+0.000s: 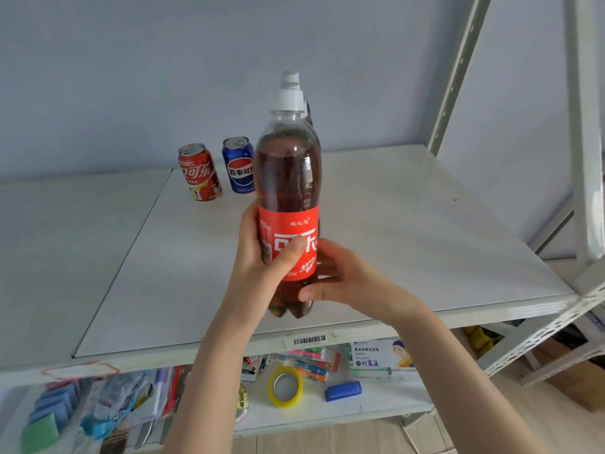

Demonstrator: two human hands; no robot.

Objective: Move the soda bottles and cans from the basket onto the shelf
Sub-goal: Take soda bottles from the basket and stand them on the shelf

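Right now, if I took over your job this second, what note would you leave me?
Left hand: grips the front cola bottle at its red label, thumb across it.
Right hand: curled round that bottle's lower part.
A second bottle sits right behind; mostly its white cap shows.
Done: Coca-Cola can and Pepsi can stand upright side by side at the back of the white shelf.
Left: set the bottles down; I cannot tell if they touch the shelf. The basket is out of view, so check it.
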